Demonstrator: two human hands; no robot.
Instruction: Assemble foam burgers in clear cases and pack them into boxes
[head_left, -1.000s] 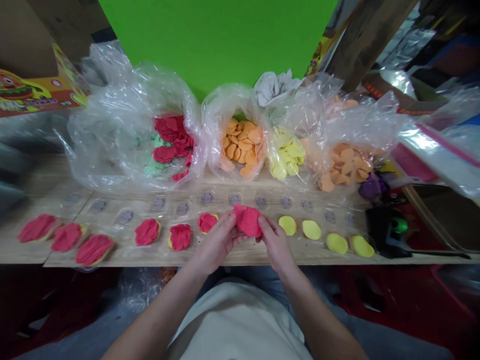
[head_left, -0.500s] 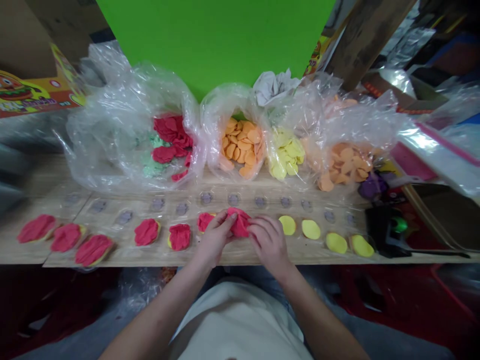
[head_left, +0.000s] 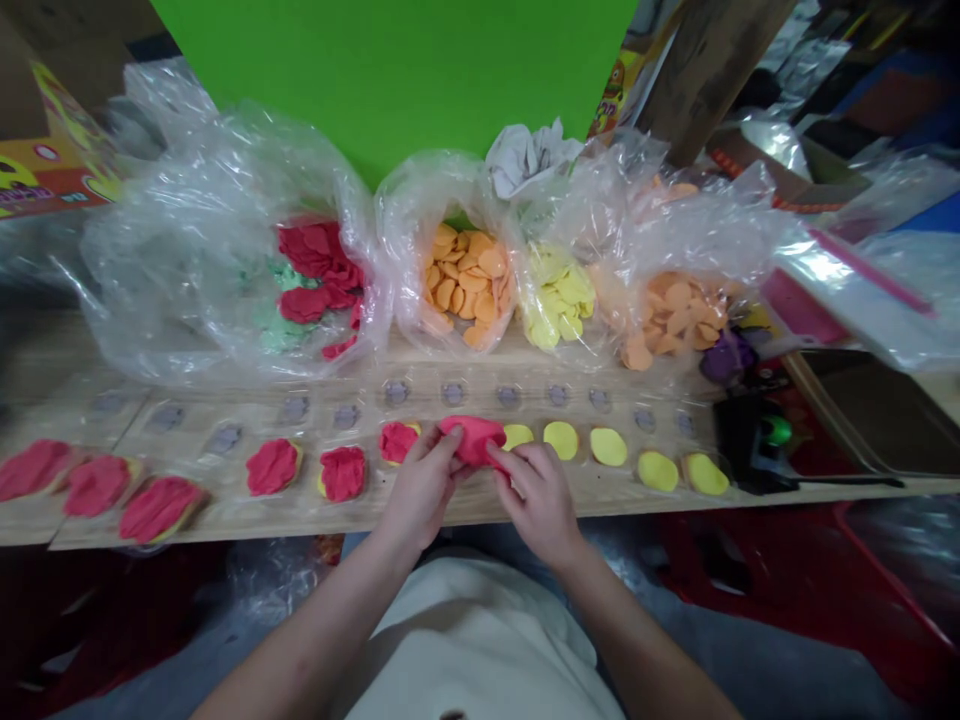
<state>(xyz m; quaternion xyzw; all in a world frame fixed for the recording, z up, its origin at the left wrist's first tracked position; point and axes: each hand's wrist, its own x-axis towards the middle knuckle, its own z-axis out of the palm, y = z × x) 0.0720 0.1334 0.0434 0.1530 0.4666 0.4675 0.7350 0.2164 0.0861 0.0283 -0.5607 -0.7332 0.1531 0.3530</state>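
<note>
I see left hand (head_left: 420, 485) and right hand (head_left: 541, 495) both pinching red piece (head_left: 474, 438) in front of orange bag (head_left: 393, 205), probably 'cause it's floppy; yellow discs (head_left: 608, 447) lined up front-right of bag, handy reach I guess.

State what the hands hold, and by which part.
A red piece: the left hand grips its left end; the right hand touches its right edge, though whether it pinches there is unclear.

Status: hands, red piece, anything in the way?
Left hand gripping red piece; right hand touching its edge. Piece partly covered. Nothing seen blocking either hand.
</note>
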